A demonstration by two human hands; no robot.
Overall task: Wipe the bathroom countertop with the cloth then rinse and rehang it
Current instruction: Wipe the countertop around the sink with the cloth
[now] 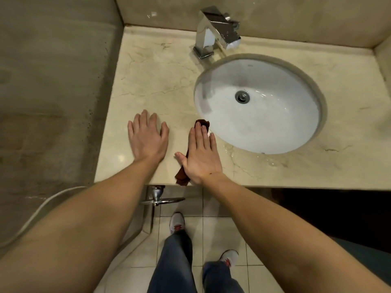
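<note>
A dark reddish-brown cloth point(181, 176) lies on the beige marble countertop point(152, 81), just left of the white oval sink point(260, 127). My right hand point(201, 153) presses flat on the cloth with fingers straight, hiding most of it; cloth ends show past the fingertips and at the counter's front edge. My left hand point(148, 136) rests flat on the bare counter to the left, fingers spread, holding nothing.
A chrome square faucet point(213, 32) stands behind the sink. Water drops sit on the counter in front of the sink point(230, 153). A chrome bar point(163, 200) and a white hose point(40, 210) are below the counter's left end. Walls close in left and behind.
</note>
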